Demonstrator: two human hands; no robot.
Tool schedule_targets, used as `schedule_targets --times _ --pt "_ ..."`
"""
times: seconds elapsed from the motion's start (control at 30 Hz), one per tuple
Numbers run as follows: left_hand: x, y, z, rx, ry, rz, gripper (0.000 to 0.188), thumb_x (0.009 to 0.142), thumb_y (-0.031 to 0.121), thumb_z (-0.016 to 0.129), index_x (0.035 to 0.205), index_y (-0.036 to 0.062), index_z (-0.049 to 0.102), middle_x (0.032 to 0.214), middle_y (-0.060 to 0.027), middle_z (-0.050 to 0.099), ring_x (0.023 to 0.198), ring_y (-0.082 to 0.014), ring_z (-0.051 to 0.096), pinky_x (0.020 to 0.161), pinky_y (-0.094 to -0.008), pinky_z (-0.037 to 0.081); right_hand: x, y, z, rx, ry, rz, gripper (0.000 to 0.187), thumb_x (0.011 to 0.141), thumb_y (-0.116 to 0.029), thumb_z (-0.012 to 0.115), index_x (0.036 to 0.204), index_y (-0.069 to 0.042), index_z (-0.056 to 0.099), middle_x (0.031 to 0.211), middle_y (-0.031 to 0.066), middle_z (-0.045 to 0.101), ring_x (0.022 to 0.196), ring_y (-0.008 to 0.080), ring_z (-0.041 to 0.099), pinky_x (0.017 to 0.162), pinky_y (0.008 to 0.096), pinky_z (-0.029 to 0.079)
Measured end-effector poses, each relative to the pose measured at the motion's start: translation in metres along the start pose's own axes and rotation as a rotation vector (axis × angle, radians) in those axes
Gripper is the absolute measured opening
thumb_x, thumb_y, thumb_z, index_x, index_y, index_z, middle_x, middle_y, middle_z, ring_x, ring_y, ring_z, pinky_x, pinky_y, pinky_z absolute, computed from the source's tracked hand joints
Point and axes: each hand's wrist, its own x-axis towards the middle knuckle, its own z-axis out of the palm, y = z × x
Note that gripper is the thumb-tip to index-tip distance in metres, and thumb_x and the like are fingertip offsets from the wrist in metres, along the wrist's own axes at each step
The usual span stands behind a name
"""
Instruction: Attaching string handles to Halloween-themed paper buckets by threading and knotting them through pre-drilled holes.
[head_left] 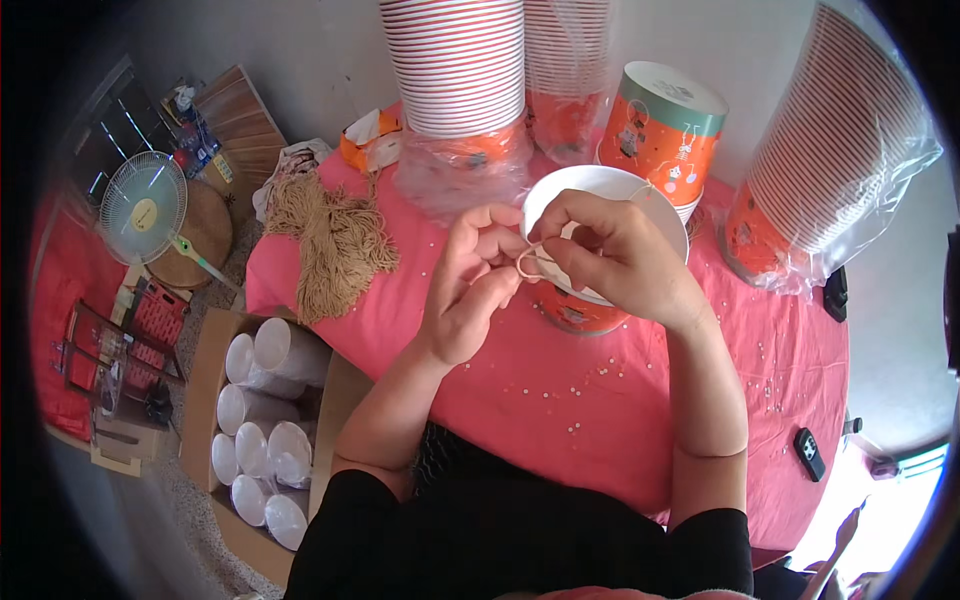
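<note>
Both my hands meet over a paper bucket (pixel 577 314) with an orange printed outside and a white inside. Between the fingertips a thin tan cord (pixel 522 262) bends into a small loop. My left hand (pixel 462 290) is closed on the cord, its thumb and fingertips close to the loop. My right hand (pixel 622 258) pinches the cord between thumb and fingers just above and to the right of it. Part of the bucket's rim is hidden behind my right hand. Left of the hands lies a thick bundle of tan cords (pixel 338 248).
Tall stacks of nested buckets, one left (pixel 455 70) and one right (pixel 825 150), stand in clear plastic. An upturned bucket (pixel 668 135) sits behind. White bits dot the pink tablecloth (pixel 530 430). A remote control (pixel 809 455) lies right; a cardboard box (pixel 208 345) holds wrapped cups.
</note>
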Motion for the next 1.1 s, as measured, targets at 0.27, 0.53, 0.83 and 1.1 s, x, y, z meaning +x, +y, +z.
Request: schedule_targets --times 0.27,0.53,0.83,1.1 --pt "0.006 -0.005 0.014 0.151 0.024 0.156 0.044 0.089 0.001 0.062 0.128 0.0020 0.041 0.097 -0.0039 0.059 0.085 -0.0066 0.055 0.075 -0.0207 0.046 0.001 0.008 -0.002 -0.020 -0.015 -0.048 0.005 0.086 -0.004 0.060 0.088 0.000 0.057 0.069 0.0065 0.060 0.063 0.0119 0.056 0.060 0.0297 0.046" --pt "0.006 -0.007 0.012 0.389 0.041 0.237 0.022 0.088 0.001 0.066 0.109 -0.0010 0.059 0.090 -0.0048 0.065 0.077 -0.0068 0.061 0.064 -0.0209 0.049 0.000 0.008 -0.006 -0.094 0.005 0.015 0.009 0.084 -0.006 0.060 0.091 0.000 0.059 0.064 0.0065 0.059 0.058 0.0117 0.054 0.056 0.0303 0.044" --pt "0.006 -0.007 0.012 0.377 0.097 0.165 0.017 0.088 -0.001 0.066 0.105 -0.0015 0.062 0.088 -0.0035 0.067 0.077 -0.0063 0.062 0.064 -0.0210 0.051 0.001 0.004 -0.006 -0.043 -0.035 0.059 0.003 0.089 0.001 0.058 0.090 0.001 0.056 0.074 -0.0033 0.055 0.070 0.0020 0.050 0.060 0.0202 0.041" --pt "0.003 -0.007 0.006 0.118 0.139 -0.022 0.011 0.092 0.002 0.064 0.102 -0.0004 0.062 0.083 0.0007 0.063 0.069 -0.0035 0.056 0.059 -0.0190 0.047 0.002 -0.002 -0.004 -0.036 0.059 -0.092 0.007 0.085 0.000 0.059 0.092 0.002 0.059 0.073 0.0047 0.061 0.067 0.0084 0.057 0.061 0.0264 0.048"
